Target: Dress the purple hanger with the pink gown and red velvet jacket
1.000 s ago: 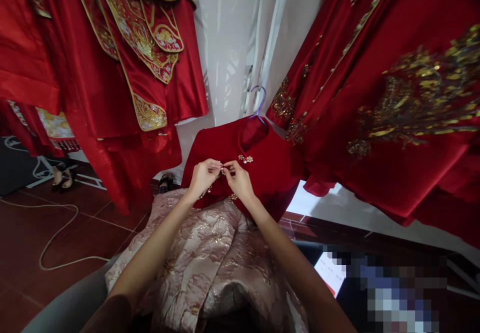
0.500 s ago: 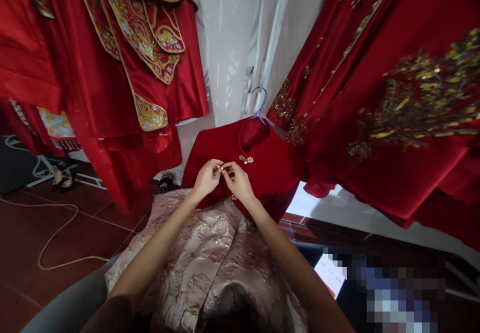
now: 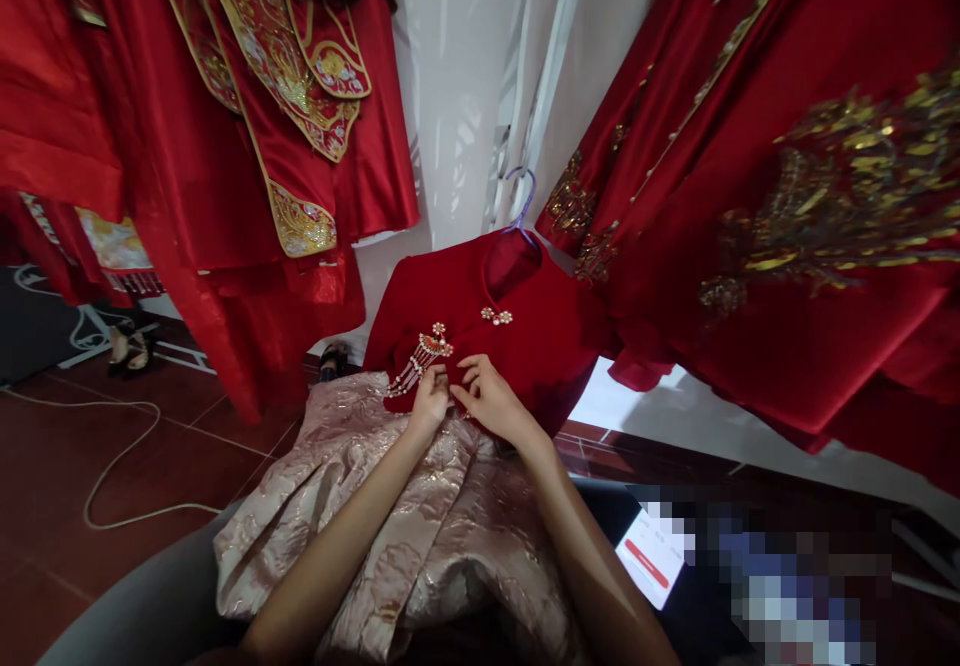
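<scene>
A red garment with a round neck point(image 3: 547, 346) hangs on a purple hanger point(image 3: 521, 216), its lower part against my lap. My left hand point(image 3: 431, 398) is at its front, fingers curled in; what they hold, if anything, cannot be made out. Just to its right, my right hand point(image 3: 489, 398) is bent over the same cloth, thumb and forefinger apart. Above my left hand, a beaded brooch with pearl tassels point(image 3: 433, 348) lies on the garment's chest. A pearl flower clasp point(image 3: 496, 316) sits at the neckline. Another ornament is partly hidden below my right hand.
A pale pink brocade garment point(image 3: 360, 486) covers my lap. Red embroidered gowns point(image 3: 300, 146) hang at left, and a red sequinned gown point(image 3: 750, 196) at right. A lit phone point(image 3: 649, 556) lies at lower right. A white cable point(image 3: 124, 461) and shoes point(image 3: 129, 349) are on the tiled floor.
Both hands have moved down the garment's front from the chest. The tasselled brooch now shows in full; earlier my hands were over that spot, pinched together. My right fingers have parted.
</scene>
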A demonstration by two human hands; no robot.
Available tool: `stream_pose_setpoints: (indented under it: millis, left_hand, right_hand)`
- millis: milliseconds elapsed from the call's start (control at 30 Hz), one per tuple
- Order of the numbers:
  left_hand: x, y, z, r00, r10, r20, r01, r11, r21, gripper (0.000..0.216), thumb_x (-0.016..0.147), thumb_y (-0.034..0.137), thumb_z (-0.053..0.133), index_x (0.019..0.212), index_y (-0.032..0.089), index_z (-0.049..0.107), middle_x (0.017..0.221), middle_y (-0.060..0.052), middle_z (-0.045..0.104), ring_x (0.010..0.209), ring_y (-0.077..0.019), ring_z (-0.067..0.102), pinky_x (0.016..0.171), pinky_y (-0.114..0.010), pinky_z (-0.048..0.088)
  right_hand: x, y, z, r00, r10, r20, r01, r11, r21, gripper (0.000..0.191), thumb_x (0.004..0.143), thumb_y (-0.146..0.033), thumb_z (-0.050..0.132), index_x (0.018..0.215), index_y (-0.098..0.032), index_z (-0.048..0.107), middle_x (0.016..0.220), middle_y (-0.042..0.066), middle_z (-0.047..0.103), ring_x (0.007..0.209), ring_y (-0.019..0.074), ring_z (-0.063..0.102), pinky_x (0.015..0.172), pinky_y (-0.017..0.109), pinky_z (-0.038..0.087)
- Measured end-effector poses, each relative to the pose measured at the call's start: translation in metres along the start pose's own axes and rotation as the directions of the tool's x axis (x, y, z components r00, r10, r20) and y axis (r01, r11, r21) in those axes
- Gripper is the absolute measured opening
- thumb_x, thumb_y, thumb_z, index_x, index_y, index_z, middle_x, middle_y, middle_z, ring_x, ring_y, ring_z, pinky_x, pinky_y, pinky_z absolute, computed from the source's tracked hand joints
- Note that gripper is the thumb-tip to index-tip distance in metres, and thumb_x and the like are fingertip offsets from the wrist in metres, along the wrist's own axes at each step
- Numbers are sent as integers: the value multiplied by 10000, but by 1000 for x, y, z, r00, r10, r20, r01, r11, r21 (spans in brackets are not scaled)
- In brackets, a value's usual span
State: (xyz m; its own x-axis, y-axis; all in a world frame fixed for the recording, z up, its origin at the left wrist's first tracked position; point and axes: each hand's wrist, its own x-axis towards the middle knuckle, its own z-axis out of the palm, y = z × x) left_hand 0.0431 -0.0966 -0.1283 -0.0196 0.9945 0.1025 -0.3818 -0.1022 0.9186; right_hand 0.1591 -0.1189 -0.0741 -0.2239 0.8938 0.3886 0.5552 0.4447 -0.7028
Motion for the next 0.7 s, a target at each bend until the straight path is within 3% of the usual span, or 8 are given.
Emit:
stream_pose_setpoints:
  millis: [100, 167, 300, 367, 533, 700]
  left_hand:
    - [-3, 4, -4, 999, 36, 36, -36, 999, 9, 386, 637, 240, 639, 993, 181, 501, 753, 9, 590, 600, -91, 569, 492, -178, 475]
    - [-6, 8, -5, 997, 35, 70, -36, 999, 10, 478, 627, 271, 657, 1067, 192, 487, 780, 3, 608, 605, -100, 582, 490, -192, 487]
    - [-7, 11, -7, 995, 42, 96, -47, 998, 49, 544, 658, 337, 659, 1140, 210, 441, 851, -10, 604, 600, -103, 592, 492, -213, 494]
    - [-5, 11, -8, 993, 83, 89, -92, 991, 93, 518, 680, 346, 650, 1129, 211, 430, 848, -1, 576, 537, -78, 556, 471, -209, 473]
    - [3, 12, -8, 928, 372, 7, -355, 882, 311, 402, 654, 230, 682, 1016, 183, 516, 793, 9, 509, 598, -71, 507, 553, -197, 444]
    - [5, 7, -6, 922, 385, 42, -377, 866, 330, 404, 651, 236, 701, 1015, 182, 533, 917, -48, 563, 816, -138, 565, 713, -261, 483]
  right_hand:
    - [-5, 4, 0, 998, 63, -13, -64, 981, -183, 393, 730, -308, 640, 1040, -163, 445, 916, 69, 525, 768, 159, 568, 729, 329, 488]
    - [-5, 6, 1, 996, 81, -25, -84, 969, -233, 349, 741, -332, 632, 999, -166, 465, 912, 75, 528, 787, 169, 565, 730, 329, 481]
    - [0, 10, 0, 997, 43, 65, -30, 981, -194, 172, 772, -261, 589, 880, -186, 478, 847, 44, 557, 744, 144, 558, 700, 289, 472]
    - [0, 11, -1, 997, 24, 79, -11, 987, -159, 176, 753, -209, 587, 873, -191, 461, 839, 29, 557, 726, 129, 557, 690, 270, 472]
    - [-2, 5, 5, 998, 39, -46, -48, 977, -207, 374, 633, -214, 655, 892, -203, 385, 905, 41, 513, 755, 153, 556, 669, 285, 474]
    - [1, 4, 12, 985, 67, -160, -101, 971, -215, 284, 666, -111, 510, 885, -209, 357, 863, 39, 514, 759, 174, 560, 669, 304, 465]
